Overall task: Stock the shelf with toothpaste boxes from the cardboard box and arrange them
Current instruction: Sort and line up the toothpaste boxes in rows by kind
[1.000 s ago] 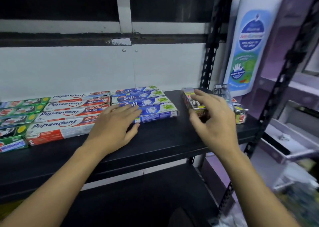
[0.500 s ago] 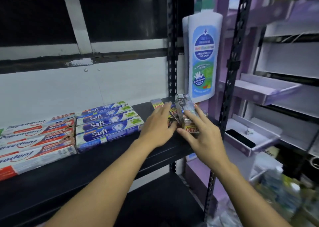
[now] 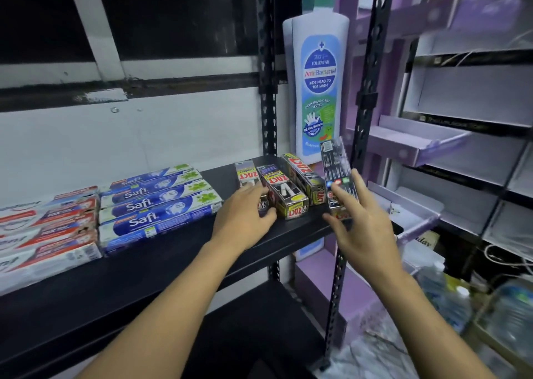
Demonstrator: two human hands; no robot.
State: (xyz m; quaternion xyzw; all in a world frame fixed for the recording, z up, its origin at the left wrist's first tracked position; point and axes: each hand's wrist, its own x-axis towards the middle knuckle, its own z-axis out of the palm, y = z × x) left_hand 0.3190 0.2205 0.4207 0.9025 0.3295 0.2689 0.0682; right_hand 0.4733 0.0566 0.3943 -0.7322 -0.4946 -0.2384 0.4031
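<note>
Head view: the black-and-gold toothpaste boxes [image 3: 284,194] at the right end of the black metal shelf [image 3: 173,263] sat bunched together half a second ago. Now they are spread out. Three lie flat side by side, running front to back, and a fourth dark printed box [image 3: 336,165] stands tilted just right of them.

The right hand [image 3: 363,225] pinches that fourth box near its lower end, with the thumb in front and the fingers behind. The left hand [image 3: 242,220], which was on the blue row a second ago, now lies over the near end of the leftmost flat box. Its fingers hide the contact, so I cannot tell whether it grips or only presses.

I judge this to be the arranging step: the dark boxes are being straightened into a row, and the raised one is not yet laid down. The cardboard box is out of sight.

The flat boxes read "ZACT", and at least two also read "Smokers". The print on the raised box is too small to read. The blue-and-white boxes [image 3: 155,202] to the left read "Safi". The lettering on the red-and-white boxes [image 3: 49,234] beyond them is blurred and cropped here. The tall white pump bottle [image 3: 318,90] behind the shelf reads "FOLLOW ME", "Anti-Bacterial", "KIDS HEAD TO TOE WASH" and "DERMATOLOGICALLY TESTED".
</note>
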